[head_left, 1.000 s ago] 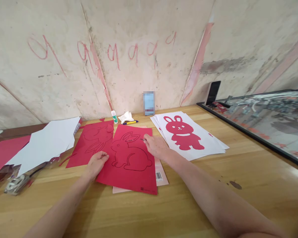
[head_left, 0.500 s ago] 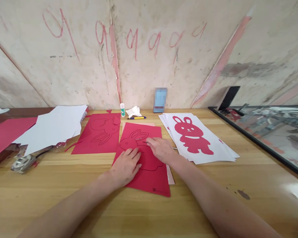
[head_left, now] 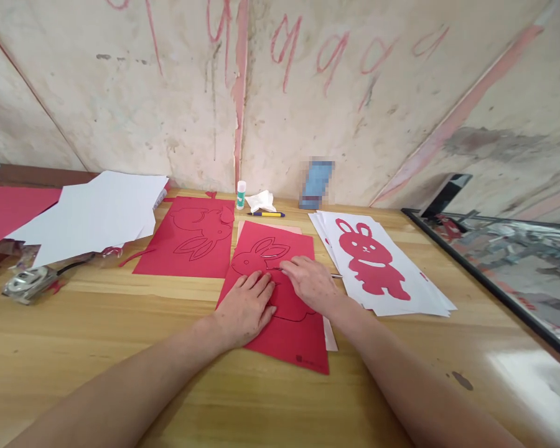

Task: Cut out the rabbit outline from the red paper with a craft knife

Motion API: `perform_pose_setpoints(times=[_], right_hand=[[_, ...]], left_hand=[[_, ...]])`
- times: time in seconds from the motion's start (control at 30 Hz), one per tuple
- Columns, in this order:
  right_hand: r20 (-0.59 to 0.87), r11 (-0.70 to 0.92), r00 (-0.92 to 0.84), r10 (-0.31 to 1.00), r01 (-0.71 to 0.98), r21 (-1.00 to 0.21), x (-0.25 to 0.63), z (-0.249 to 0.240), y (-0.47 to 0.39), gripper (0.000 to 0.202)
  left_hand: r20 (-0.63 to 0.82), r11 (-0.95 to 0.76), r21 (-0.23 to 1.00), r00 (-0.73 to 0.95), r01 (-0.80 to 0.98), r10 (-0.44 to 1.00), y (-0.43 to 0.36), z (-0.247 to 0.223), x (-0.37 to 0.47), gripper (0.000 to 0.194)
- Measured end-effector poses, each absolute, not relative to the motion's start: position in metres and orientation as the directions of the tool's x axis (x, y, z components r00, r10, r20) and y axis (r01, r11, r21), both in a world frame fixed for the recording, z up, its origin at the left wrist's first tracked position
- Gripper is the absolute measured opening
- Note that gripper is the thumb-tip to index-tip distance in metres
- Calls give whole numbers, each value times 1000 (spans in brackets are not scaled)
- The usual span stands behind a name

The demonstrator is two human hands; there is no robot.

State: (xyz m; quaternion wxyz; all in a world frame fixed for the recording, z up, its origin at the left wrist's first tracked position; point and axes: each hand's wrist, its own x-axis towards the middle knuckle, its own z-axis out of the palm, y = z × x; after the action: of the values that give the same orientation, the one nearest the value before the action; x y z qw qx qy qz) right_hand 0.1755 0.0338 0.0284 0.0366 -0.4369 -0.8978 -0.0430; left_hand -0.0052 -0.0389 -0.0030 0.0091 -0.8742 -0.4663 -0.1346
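Note:
A red paper sheet (head_left: pixel 289 339) printed with a rabbit outline lies at a slant in front of me. My left hand (head_left: pixel 246 308) rests on it, fingers spread over the lower part of the drawing. My right hand (head_left: pixel 308 281) pinches a slim, pen-like craft knife (head_left: pixel 336 275) low against the paper, beside the rabbit's ear and back. Most of the knife is hidden by the hand; its thin rear end sticks out on the right. Near the ear a narrow pale slit shows in the red sheet. A paler backing sheet (head_left: pixel 331 336) peeks out underneath.
Left stand another red rabbit sheet (head_left: pixel 186 258), white papers (head_left: pixel 102 211) and a metallic device (head_left: pixel 30 283) with a black cord. Behind are a glue stick (head_left: pixel 241 196), crumpled tissue (head_left: pixel 261 200), a yellow-blue pen (head_left: pixel 267 214) and a blurred phone-like object (head_left: pixel 316 183). White sheets (head_left: pixel 415 274) bearing a red rabbit lie right.
The camera view has tilted and shifted, so the table contents appear moved. My left hand still lies on the sheet; my right hand keeps its pinch close to the ear and back lines.

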Motion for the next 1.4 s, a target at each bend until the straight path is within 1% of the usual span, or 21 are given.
perform_pose_setpoints(times=[0.17, 0.33, 0.43, 0.6, 0.83, 0.97, 1.13, 1.4], right_hand=[[71, 634, -636, 768, 771, 51, 170, 38, 44, 30], [69, 687, -687, 724, 726, 29, 166, 32, 52, 33], [59, 675, -674, 737, 738, 6, 166, 29, 50, 35], [16, 651, -651, 759, 759, 16, 170, 30, 49, 32], [30, 670, -669, 742, 742, -12, 169, 25, 49, 32], [20, 659, -659, 752, 752, 2, 168, 26, 48, 32], [28, 664, -664, 747, 748, 21, 167, 26, 47, 32], [22, 659, -659, 751, 752, 25, 166, 25, 47, 33]], left_hand=[[226, -569, 73, 542, 819, 809, -39, -5, -6, 47], [234, -567, 74, 538, 821, 810, -39, -5, -5, 47], [241, -570, 88, 537, 817, 808, -39, -4, -4, 47], [245, -571, 106, 536, 814, 808, -39, -4, -4, 47], [241, -568, 110, 533, 815, 811, -39, -6, -4, 46], [224, -570, 107, 539, 815, 812, -39, -6, -5, 47], [238, -571, 120, 535, 812, 810, -38, -7, -5, 46], [235, -568, 137, 531, 811, 815, -38, -6, -4, 46]])
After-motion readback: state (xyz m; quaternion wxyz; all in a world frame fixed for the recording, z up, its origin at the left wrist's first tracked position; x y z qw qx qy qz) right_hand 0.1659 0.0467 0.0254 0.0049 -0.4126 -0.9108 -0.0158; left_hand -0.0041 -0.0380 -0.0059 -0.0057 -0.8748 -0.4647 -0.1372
